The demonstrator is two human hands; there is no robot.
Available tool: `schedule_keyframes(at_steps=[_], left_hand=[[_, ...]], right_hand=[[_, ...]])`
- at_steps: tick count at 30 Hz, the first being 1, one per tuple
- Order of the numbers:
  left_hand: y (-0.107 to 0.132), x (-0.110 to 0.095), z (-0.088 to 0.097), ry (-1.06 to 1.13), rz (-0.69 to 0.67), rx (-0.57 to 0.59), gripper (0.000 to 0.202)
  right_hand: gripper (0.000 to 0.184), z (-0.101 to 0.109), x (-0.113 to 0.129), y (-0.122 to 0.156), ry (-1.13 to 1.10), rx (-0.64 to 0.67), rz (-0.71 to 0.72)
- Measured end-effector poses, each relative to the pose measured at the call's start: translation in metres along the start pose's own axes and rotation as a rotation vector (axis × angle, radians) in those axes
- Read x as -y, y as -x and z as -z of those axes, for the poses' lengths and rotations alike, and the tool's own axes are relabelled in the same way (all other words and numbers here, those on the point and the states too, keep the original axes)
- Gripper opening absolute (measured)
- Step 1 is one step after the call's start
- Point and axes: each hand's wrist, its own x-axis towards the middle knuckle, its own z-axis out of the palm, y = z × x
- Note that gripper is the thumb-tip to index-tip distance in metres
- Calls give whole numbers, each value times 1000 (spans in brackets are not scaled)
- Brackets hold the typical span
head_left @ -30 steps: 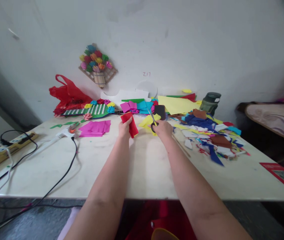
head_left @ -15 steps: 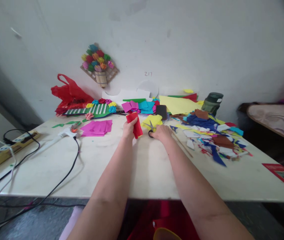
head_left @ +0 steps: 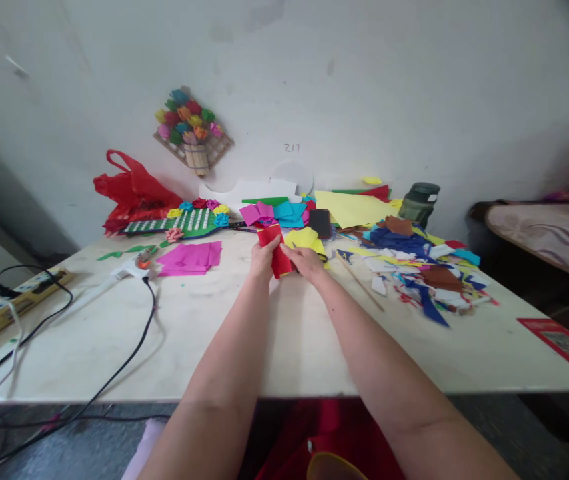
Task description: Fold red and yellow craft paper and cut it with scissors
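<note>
A folded piece of red paper (head_left: 281,263) with thin yellow edges stands tilted above the middle of the table. My left hand (head_left: 263,258) is closed round its left side, thumb across the front. At the paper's right edge, the fingers of my right hand (head_left: 307,263) are pinched together against it. Just behind that hand lie yellow paper pieces (head_left: 305,239). The dark handle of the scissors (head_left: 323,257) shows beside my right knuckles; the blades are mostly hidden.
Magenta sheets (head_left: 191,259) lie to the left, near a power strip (head_left: 19,303) and cables. Paper scraps (head_left: 424,267) are heaped on the right, with a thin stick (head_left: 359,280) beside them. A phone (head_left: 319,223) and a green bottle (head_left: 419,203) are farther back.
My right hand has let go of the scissors on the yellow paper and moved left to the red paper. My left hand keeps its hold. The view has shifted slightly.
</note>
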Motion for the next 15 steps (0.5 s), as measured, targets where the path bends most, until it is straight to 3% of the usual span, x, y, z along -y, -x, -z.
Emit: schedule_keyframes(at_steps=[4,10,15], left_hand=[[3,-2,-2,7,34,15,32],[-5,-4,12,-28,155,113,38],[-11,-6,21,-68,181,46,33]], right_hand=[[37,-14,-4,-5,22,-103,20],[33,-7,-6,-4,203,-225,-53],[33,-1,-11,-5,231,-258,-86]])
